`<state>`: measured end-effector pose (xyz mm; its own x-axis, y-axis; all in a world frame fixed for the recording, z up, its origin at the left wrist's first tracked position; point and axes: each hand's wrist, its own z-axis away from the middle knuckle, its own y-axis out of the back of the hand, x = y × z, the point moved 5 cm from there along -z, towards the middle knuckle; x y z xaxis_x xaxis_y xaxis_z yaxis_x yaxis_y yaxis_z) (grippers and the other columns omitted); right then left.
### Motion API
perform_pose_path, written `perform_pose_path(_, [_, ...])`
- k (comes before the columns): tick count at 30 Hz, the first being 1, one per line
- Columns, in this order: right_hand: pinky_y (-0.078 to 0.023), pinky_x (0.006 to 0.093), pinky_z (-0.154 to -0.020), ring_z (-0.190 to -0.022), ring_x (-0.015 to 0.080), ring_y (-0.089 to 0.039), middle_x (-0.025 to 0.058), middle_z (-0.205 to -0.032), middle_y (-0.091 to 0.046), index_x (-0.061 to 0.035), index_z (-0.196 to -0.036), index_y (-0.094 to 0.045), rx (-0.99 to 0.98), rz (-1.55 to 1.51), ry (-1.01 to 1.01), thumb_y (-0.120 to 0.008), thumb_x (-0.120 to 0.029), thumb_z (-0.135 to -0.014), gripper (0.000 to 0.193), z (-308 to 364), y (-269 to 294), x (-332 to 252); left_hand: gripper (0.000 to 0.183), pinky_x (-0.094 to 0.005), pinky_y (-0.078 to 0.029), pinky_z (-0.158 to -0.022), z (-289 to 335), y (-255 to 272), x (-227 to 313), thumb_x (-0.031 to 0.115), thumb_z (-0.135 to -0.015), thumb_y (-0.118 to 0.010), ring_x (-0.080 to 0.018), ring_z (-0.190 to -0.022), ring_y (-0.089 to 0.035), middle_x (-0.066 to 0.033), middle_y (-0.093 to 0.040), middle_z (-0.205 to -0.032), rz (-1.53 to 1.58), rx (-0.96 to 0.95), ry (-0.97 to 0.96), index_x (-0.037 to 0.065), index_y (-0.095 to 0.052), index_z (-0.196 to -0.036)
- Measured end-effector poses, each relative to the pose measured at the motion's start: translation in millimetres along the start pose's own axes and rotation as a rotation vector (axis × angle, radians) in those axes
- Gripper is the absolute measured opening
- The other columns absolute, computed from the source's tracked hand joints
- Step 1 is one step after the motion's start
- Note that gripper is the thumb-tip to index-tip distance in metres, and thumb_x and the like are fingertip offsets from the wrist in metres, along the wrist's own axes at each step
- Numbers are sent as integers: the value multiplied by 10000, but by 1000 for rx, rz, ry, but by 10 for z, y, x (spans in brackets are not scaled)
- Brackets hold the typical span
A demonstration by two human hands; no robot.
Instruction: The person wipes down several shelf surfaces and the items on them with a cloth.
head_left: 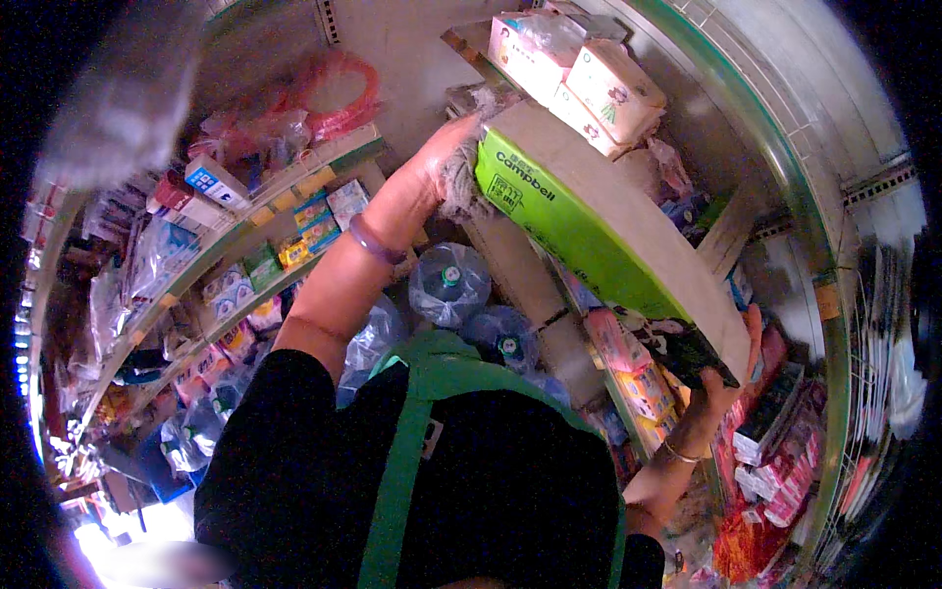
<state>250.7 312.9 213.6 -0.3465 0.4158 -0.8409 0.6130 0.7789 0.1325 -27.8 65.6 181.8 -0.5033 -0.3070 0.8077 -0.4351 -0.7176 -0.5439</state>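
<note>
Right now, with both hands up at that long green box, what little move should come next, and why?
Maybe rub the grey cloth a little way along the green box. The left hand has the cloth at one end of it, and the right hand grips the other end, so that hand could probably keep it steady.
</note>
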Motion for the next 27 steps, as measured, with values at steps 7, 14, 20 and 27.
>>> perform_pose_path(7, [-368, 372, -902, -1053, 254, -461, 148, -1179, -434, -15, -1314, -205, 22, -424, -302, -592, -267, -677, 787, 118, -74, 331, 337, -343, -487, -741, 17, 77, -133, 273, -858, -420, -208, -839, -599, -108, -598, -961, -19, -47, -175, 35, -513, -1076])
perform_pose_path(14, [-429, 426, -828, -933, 294, -531, 148, -1033, -538, 6, -1122, -450, 189, -725, -464, -598, -253, -666, 545, 313, 110, 704, 270, -311, -497, -595, -412, 280, -336, 304, -841, -487, -184, -689, -582, -90, -591, -777, 549, -142, -33, 69, -553, -956])
perform_pose_path(20, [-341, 379, -919, -1054, 271, -464, 144, -1174, -450, -20, -1296, -263, 354, -323, -569, -602, -314, -639, 795, 548, 492, 460, 318, -402, -450, -694, -316, 442, -29, 373, -827, -456, -266, -806, -530, -89, -547, -966, 432, -375, -48, 111, -534, -991])
perform_pose_path(27, [-337, 326, -907, -1039, 233, -463, 134, -1192, -417, 9, -1302, -247, -64, 15, -242, -699, -310, -536, 945, 197, 306, 270, 280, -428, -478, -642, -222, 414, -48, 316, -826, -478, -276, -764, -560, -88, -551, -941, 238, -259, -10, 75, -529, -958])
